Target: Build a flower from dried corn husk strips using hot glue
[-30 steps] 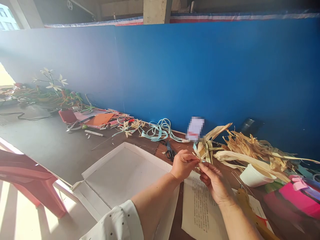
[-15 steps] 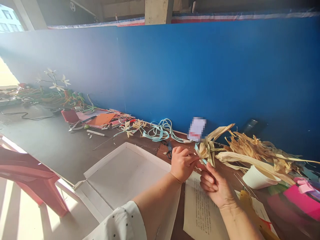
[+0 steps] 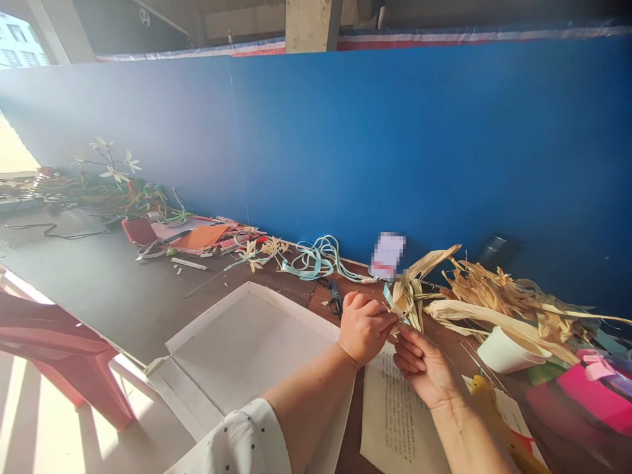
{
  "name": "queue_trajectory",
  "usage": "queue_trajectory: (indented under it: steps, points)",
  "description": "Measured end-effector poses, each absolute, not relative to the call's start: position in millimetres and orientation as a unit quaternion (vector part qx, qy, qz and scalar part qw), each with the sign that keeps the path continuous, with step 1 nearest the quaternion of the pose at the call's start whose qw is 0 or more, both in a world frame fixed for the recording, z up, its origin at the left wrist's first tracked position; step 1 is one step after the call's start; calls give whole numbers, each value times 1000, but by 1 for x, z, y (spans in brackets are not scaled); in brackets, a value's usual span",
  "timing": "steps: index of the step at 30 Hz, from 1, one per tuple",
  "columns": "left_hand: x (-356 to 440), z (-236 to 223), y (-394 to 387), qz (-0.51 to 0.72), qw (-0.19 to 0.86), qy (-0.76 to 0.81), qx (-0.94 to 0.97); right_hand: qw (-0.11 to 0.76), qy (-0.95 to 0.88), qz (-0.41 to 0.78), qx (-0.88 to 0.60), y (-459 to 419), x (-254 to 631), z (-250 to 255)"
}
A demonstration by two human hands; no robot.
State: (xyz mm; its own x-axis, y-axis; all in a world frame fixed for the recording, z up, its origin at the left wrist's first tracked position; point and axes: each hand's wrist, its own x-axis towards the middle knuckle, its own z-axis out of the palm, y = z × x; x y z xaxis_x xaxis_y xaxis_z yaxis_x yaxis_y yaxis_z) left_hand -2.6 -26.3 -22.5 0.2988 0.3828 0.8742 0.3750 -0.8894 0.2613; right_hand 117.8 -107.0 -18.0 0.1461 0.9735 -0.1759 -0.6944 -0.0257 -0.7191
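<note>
My left hand [image 3: 365, 327] is closed in a pinch beside a pale dried corn husk piece [image 3: 403, 297], its fingertips at the lower end of the piece. A strip of light blue ribbon [image 3: 388, 293] sticks up just above those fingers. Close by on the right, my right hand [image 3: 422, 362] pinches thumb against forefinger at the same spot, where a bit of the blue ribbon shows. The fingers mostly hide what lies between them. Black scissors [image 3: 336, 299] lie left of my left hand, and a printed sheet [image 3: 395, 415] lies under both hands.
An open white box lid [image 3: 247, 349] takes up the left front. On the right are dried husks [image 3: 494, 293], a white cup [image 3: 513, 349] and a yellow glue gun [image 3: 486, 401]. Blue cord [image 3: 320, 257] and husk flowers [image 3: 254, 255] lie along the blue partition [image 3: 345, 151].
The fingertips of my right hand have drawn in from pointing along the husk piece to a pinch slightly lower. My left hand has barely moved.
</note>
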Motion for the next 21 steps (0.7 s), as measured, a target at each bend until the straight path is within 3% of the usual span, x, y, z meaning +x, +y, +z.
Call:
queue_trajectory:
  steps: [12, 21]
  points:
    - [1, -25, -31, 526, 99, 258, 804, 674, -212, 597, -379, -105, 114, -15]
    - [8, -31, -13, 548, 510, 253, 613, 686, -125, 540, -470, -103, 120, -11]
